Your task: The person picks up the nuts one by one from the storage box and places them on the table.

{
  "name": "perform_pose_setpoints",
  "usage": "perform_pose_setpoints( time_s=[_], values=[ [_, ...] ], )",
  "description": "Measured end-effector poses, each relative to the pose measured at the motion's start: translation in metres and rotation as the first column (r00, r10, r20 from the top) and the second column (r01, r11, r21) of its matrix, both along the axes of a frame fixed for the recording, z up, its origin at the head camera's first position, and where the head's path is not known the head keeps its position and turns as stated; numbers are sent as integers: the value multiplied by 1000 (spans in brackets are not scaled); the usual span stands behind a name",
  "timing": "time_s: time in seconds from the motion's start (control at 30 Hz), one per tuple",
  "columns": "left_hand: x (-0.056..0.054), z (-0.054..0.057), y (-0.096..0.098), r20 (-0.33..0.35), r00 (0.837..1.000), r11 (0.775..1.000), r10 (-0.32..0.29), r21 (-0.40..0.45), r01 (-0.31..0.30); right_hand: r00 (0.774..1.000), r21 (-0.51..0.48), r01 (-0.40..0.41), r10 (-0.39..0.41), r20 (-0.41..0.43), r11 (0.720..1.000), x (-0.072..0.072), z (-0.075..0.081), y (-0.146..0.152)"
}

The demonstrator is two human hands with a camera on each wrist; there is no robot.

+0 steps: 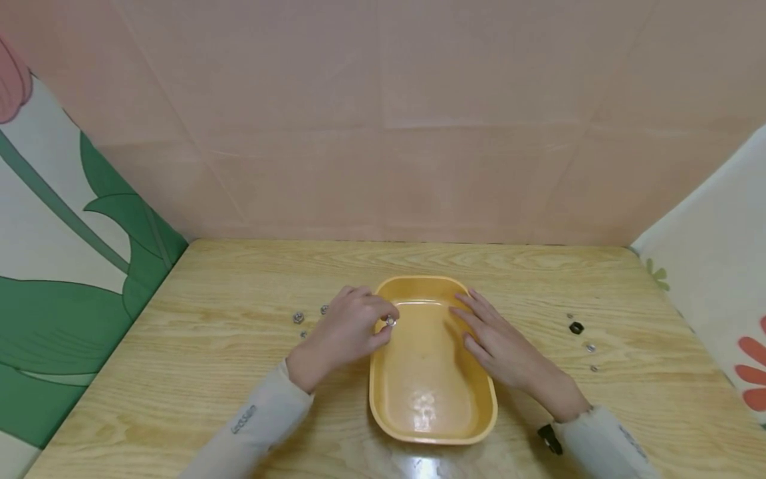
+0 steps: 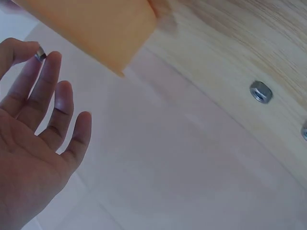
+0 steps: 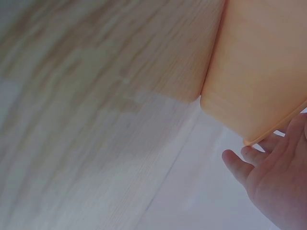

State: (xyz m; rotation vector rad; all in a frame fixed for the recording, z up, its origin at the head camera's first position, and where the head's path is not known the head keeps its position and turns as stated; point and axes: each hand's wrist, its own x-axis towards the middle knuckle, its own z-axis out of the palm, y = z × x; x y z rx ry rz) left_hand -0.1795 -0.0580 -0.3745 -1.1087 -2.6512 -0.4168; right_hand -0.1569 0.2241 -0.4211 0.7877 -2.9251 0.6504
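Note:
A small metal nut point(image 1: 390, 321) is pinched between the thumb and fingertips of my left hand point(image 1: 353, 326), over the left rim of a yellow plastic bin point(image 1: 425, 440). In the left wrist view the nut point(image 2: 40, 54) shows at the fingertips, the other fingers spread apart. My right hand point(image 1: 499, 342) lies across the bin's right rim, its fingers fairly straight and reaching over the inside. The right wrist view has the fingers point(image 3: 237, 165) at the rim of the bin point(image 3: 254, 72). Inside the bin only its bare floor shows.
Left of the bin, several metal nuts lie on the wooden table point(image 1: 239, 279), among them one nut point(image 1: 298, 318) partway from the left arm. To the right are a black nut point(image 1: 576, 328) and a few small metal pieces point(image 1: 590, 348). A pink backdrop point(image 1: 383, 166) rises behind.

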Motion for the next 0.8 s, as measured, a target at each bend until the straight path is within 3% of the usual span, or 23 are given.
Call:
perform_pose_setpoints(
  time_s=[0.3, 0.5, 0.8],
  values=[
    [-3, -2, -16, -50, 998, 999, 37, 22, -36, 1000, 12, -3, 3, -3, 1000, 0, 0, -1],
    [-5, -2, -29, -39, 995, 995, 93, 19, -93, 1000, 7, -3, 3, -6, 1000, 0, 0, 0],
    [-6, -3, -43, 0, 991, 991, 132, 15, -132, 1000, 4, -1, 1, -6, 1000, 0, -1, 0]
  ],
)
